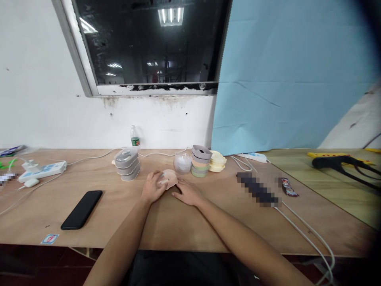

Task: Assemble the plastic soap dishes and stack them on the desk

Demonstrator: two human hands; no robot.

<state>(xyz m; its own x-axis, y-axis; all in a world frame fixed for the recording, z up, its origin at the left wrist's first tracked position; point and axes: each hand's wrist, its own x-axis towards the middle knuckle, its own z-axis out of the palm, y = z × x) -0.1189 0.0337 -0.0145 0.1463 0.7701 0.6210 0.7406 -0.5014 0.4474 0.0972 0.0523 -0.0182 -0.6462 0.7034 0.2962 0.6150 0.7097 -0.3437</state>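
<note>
In the head view a peach-coloured, shallow container (170, 177) with a clear part on top lies on the wooden table. My left hand (154, 187) grips its left side, fingers bent over the top. Flat on the table, my right hand (189, 192) rests against its right edge with the thumb apart; its fingertips are partly hidden. Left of my hands stands a stack of grey containers (127, 163) with clear tops. Behind my hands are a stack of clear round cups (182, 163), a stack of grey, peach and green rings (200, 162) and pale yellow pieces (217, 161).
A black phone (81, 209) lies at left, near a white power strip (43, 171). A plastic bottle (135, 136) stands by the wall. On the right are a blurred dark object (257, 190), a wrapped snack (289, 187) and white cables (309, 230) crossing the table edge.
</note>
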